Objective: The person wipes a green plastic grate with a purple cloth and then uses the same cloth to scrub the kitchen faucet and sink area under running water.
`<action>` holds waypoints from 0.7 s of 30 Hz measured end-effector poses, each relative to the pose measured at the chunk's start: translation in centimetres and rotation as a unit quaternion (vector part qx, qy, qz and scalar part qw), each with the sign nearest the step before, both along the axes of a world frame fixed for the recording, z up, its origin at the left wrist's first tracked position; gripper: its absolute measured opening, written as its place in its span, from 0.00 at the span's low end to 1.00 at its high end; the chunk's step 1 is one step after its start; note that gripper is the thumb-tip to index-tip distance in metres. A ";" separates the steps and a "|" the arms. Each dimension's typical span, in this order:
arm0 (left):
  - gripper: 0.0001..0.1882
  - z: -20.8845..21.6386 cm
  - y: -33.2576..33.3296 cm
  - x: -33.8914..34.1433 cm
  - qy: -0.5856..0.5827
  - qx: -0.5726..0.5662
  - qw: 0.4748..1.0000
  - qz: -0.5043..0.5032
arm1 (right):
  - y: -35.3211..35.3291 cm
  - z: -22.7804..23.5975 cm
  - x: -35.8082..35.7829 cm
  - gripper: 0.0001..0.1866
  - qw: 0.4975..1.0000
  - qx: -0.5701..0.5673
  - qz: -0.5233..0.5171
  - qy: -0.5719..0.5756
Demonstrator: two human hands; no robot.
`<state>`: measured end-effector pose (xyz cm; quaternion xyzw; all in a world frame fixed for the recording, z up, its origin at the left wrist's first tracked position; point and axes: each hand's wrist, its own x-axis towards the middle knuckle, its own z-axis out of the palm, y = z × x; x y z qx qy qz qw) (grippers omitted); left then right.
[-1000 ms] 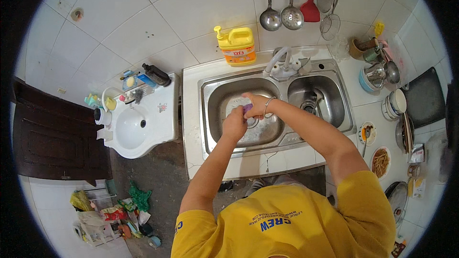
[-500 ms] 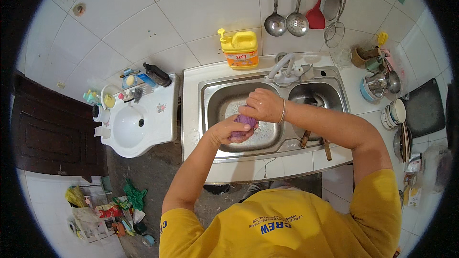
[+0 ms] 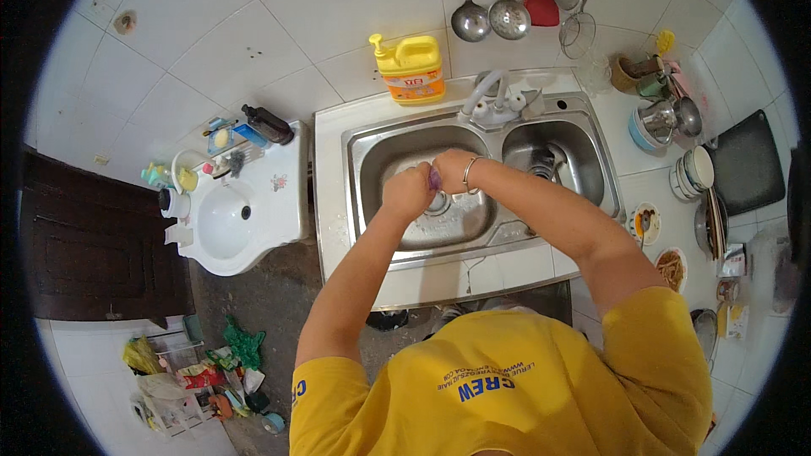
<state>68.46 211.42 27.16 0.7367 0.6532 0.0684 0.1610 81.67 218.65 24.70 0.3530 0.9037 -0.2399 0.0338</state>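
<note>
Both my hands are over the left basin of the steel double sink. My left hand is closed in a fist round one end of a crumpled purple cloth. My right hand grips its other end, so just a small purple strip shows between the fists. The wet left basin has a drain beneath my hands. A white faucet stands behind them at the sink's back edge. Inside the right basin lies a dark-handled utensil, only partly made out.
A yellow jug with a pump stands behind the sink. Ladles and strainers hang on the tiled wall. Bowls and two plates of food sit on the right counter. A white washbasin is at the left.
My hands have moved closer together and farther forward, closing over the purple cloth, which now shows far less. The view has shifted, revealing the food plates at the right.
</note>
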 end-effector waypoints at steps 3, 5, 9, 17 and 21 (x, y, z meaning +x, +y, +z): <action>0.10 -1.2 -0.1 -0.1 0.040 0.018 0.998 -0.033 | -0.7 -1.8 0.2 0.13 0.994 -0.107 -0.010 0.020; 0.10 -1.9 0.0 0.0 0.049 0.033 0.996 -0.063 | -0.6 -4.0 0.8 0.12 0.984 -0.163 -0.021 0.074; 0.10 -2.9 -0.3 -0.4 0.047 0.031 0.994 -0.095 | -1.2 -4.4 0.9 0.08 0.951 -0.294 -0.075 0.048; 0.12 -1.4 0.2 -0.2 -0.007 0.098 0.992 -0.078 | -1.4 -3.3 1.7 0.13 0.933 -0.284 -0.101 0.194; 0.19 1.4 -0.6 -1.7 -0.213 0.139 0.965 -0.064 | -1.9 0.9 4.1 0.26 0.801 -0.425 -0.151 0.393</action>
